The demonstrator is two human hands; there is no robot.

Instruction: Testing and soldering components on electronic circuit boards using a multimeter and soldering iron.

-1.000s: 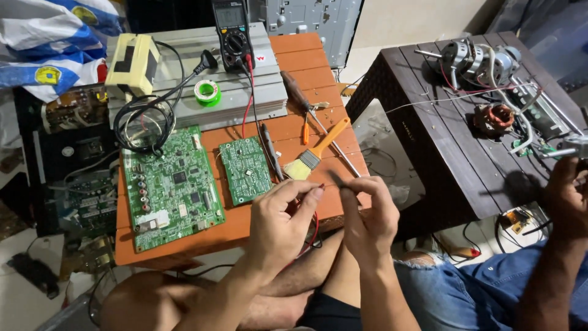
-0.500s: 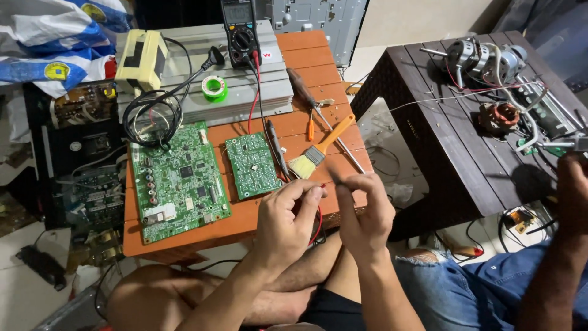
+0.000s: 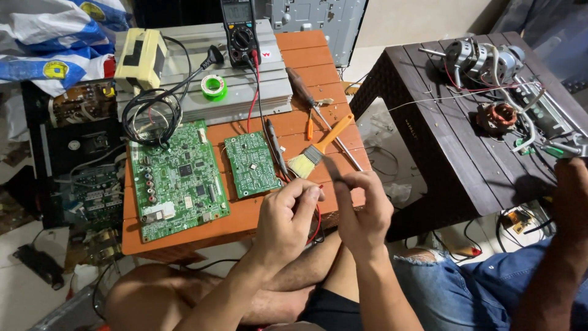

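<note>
The left hand [image 3: 288, 211] and right hand [image 3: 362, 211] meet above the near edge of the orange table [image 3: 245, 214], fingertips pinched toward each other. Both are curled closed, and a thin wire or small part seems to run between them, but it is too fine and blurred to tell what it is or whether both hands truly clamp it. A red lead [image 3: 316, 224] loops under the left hand and hangs off the table edge.

Just beyond the fingers lies a brush [image 3: 318, 147] with an orange handle, bristles toward the hands. Beside it is a small green board [image 3: 251, 164], flat on the table, with a dark probe [image 3: 275, 147] along its right edge. Left of that lies a large green board [image 3: 177, 181], also flat. Two screwdrivers [image 3: 318, 116] lie farther back on the right of the table.

At the far end a grey metal case [image 3: 202, 92] carries a multimeter [image 3: 240, 30], a green tape roll [image 3: 214, 86], a coil of black cable [image 3: 150, 116] and a cream box [image 3: 141, 58].

To the right, apart from the orange table, stands a dark table [image 3: 453, 141] with motor parts [image 3: 484, 58] and wires. Another person's arm [image 3: 563, 245] in dark clothing reaches toward it at the right edge. The wearer's bare knees show below the hands.
</note>
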